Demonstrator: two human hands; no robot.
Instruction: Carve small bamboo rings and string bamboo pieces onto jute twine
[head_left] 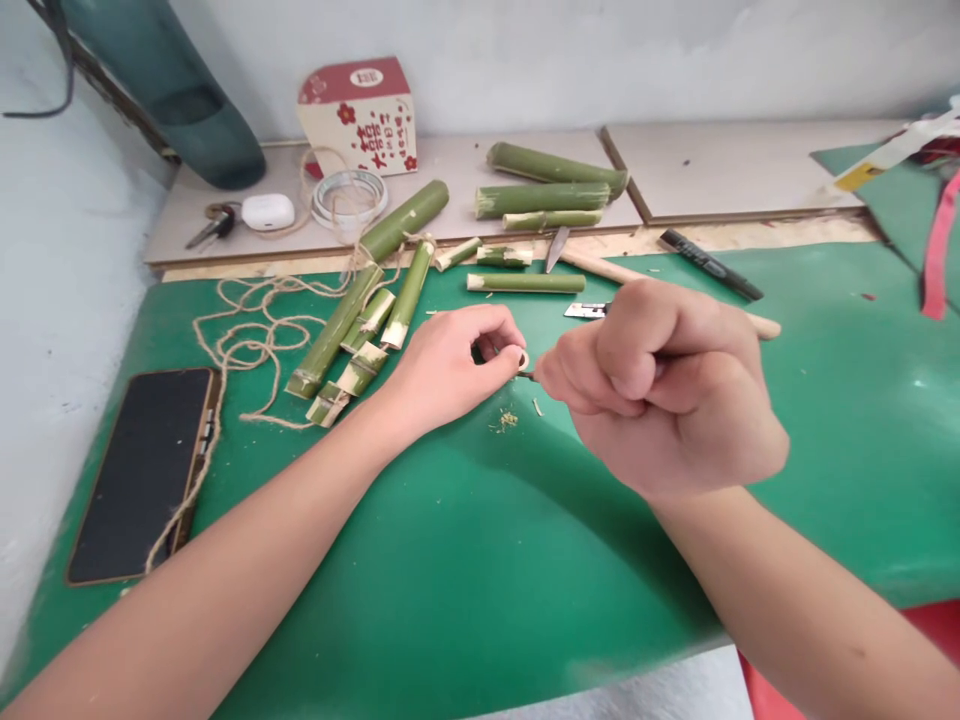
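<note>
– What is lying left of centre?
– Twine [227, 356] is looping loosely beside bamboo pieces [334, 328], which are sitting within your reach, perhaps for easy picking.
– And mid-frame?
– Your left hand [454, 350] is pinching a small bamboo piece [527, 359] by its end, likely steadying it; shavings [508, 420] are lying below.
– Right of centre?
– Your right hand [667, 390] is clenching a thin dark tool [528, 376], seemingly for firm control; your fingers are hiding most of it.

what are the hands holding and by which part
Left hand: a hollow piece, pinched near its open end. Right hand: a thin dark tool, its gripped part hidden in the fist.
</note>
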